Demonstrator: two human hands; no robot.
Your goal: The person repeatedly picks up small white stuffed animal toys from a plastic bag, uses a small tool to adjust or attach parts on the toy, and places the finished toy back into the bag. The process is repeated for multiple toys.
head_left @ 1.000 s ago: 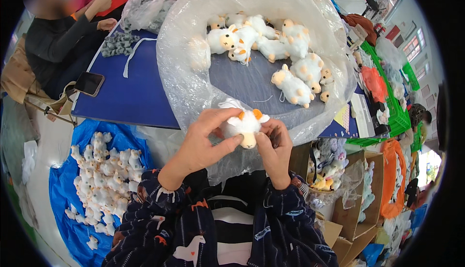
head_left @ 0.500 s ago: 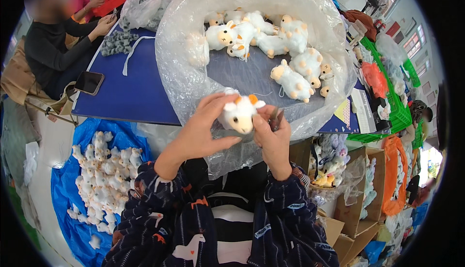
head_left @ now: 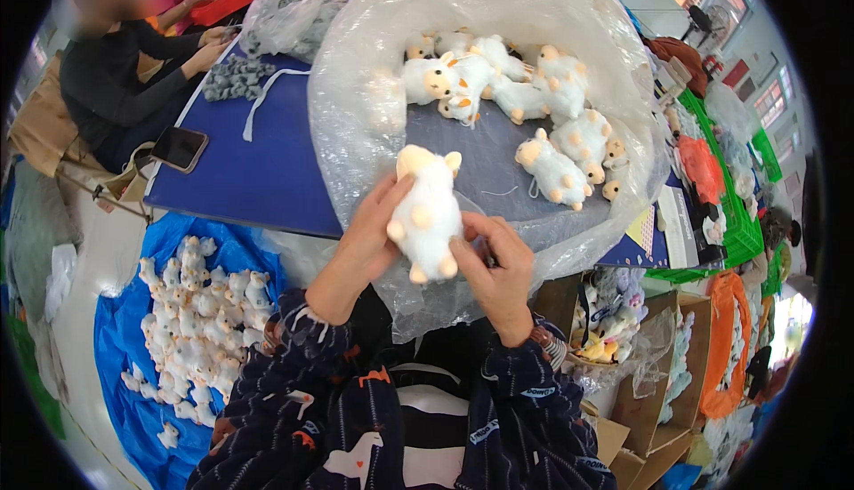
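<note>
One plush toy [head_left: 427, 214] held; about eight in the clear bag [head_left: 356, 90] (dozens on the blue sheet [head_left: 133, 401]).

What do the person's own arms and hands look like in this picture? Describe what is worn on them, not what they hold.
Both hands, the left hand and the right hand, are bare, with no gloves. Long dark navy sleeves with small white and orange printed figures cover both arms to the wrists. The cuffs show a lighter striped edge.

Single head-worn fisheye view, angled steeply down, close over the blue table [head_left: 249, 179] and lap
</note>
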